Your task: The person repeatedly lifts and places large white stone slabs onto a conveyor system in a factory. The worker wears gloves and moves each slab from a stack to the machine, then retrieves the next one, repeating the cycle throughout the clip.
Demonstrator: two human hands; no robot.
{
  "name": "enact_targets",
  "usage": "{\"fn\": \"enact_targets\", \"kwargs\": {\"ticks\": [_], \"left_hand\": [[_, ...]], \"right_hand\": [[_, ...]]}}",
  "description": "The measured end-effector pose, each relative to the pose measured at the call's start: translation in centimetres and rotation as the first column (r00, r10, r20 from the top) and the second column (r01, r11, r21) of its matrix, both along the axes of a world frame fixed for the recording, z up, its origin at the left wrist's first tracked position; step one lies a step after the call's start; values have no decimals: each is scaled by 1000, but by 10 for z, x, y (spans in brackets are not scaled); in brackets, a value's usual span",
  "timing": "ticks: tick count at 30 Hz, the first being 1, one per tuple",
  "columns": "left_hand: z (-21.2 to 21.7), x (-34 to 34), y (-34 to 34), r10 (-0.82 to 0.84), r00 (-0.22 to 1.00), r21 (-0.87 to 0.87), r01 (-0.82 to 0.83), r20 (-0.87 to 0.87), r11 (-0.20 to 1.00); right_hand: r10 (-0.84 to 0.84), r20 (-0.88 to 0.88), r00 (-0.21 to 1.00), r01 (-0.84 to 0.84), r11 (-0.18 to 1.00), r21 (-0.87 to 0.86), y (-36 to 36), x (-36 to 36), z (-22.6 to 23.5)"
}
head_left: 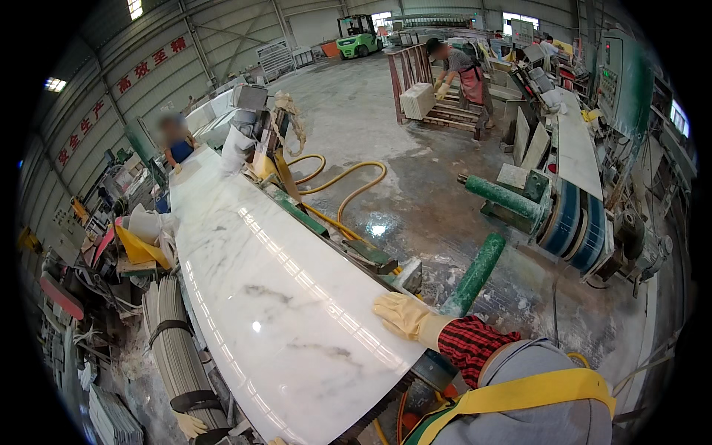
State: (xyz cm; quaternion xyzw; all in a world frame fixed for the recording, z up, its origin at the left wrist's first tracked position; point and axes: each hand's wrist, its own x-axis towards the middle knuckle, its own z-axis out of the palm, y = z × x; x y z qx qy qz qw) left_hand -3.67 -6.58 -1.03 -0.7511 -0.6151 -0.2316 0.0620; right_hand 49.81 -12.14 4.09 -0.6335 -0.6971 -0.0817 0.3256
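My right hand (408, 317), in a cream work glove with a red and black plaid cuff, lies on the long white marble slab (282, 311) near its right edge. Its fingers stretch leftward, flat on the polished face, with nothing held. At the bottom rim, beside the slab's near left edge, only a small tip of a cream glove (277, 441) shows. It may be my left hand; its fingers are cut off from view. The slab is grey-veined and reflects the roof lights.
A cream glove (190, 424) is by a bundle of grey strips (178, 348) at left. Green roller (475, 274) and yellow hose (345, 196) lie right of the slab. One person (176, 142) is at its far end; another (467, 74) bends over a pallet. A green forklift (359, 35) stands behind.
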Motion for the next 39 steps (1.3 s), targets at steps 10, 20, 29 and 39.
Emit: {"fn": "enact_targets", "kwargs": {"ticks": [10, 20, 29, 39], "left_hand": [[-5, -3, -5, -31, 999, 62, 29, 33, 998], [-7, -3, -7, 10, 1000, 29, -10, 11, 1000], [-8, -5, -10, 4, 1000, 33, -5, 17, 999], [-10, -6, -14, 14, 1000, 59, -14, 6, 998]], "right_hand": [[15, -9, 1000, -15, 999, -32, -4, 0, 0], [13, -5, 1000, -13, 999, -30, -9, 0, -3], [8, 11, 1000, -8, 1000, -21, -13, -1, -2], [31, -12, 999, -31, 999, -26, -17, -2, 0]]}}
